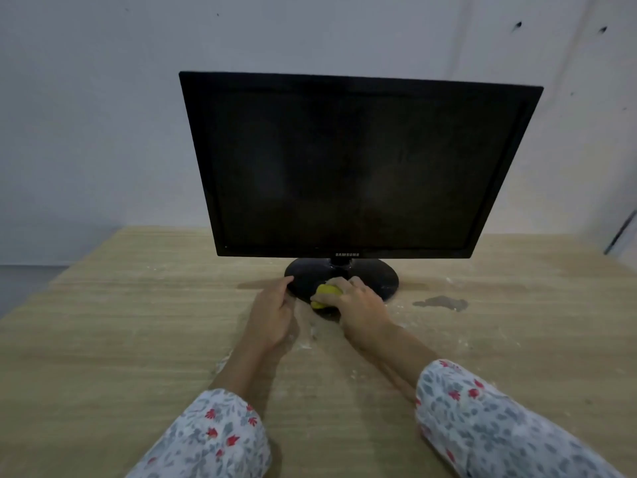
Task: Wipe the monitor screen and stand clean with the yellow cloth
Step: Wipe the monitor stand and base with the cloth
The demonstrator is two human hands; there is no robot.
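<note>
— Right grip (355, 305) is closed over the yellow cloth (326, 294), bunched small under the fingers; only a lump of it shows at the thumb side.

— Where does the cloth sit?

— On the near left part of the round black stand (379, 279), pressed down by that hand, just below the neck of the monitor (344, 167).

— And the other hand?

— Left hand (270, 313) rests on the worktop (120, 322) beside the stand, fingers loosely curled and holding nothing, with the fingertips touching the stand's left rim.

— How do the arms lie?

— Both forearms reach forward from the bottom edge, floral sleeves (482, 415) pushed back from the wrists, the right one angled inward toward the base. The dark screen stands upright above both hands. A wet patch (443, 302) lies on the worktop right of the stand, with pale smears near the wrists.
</note>
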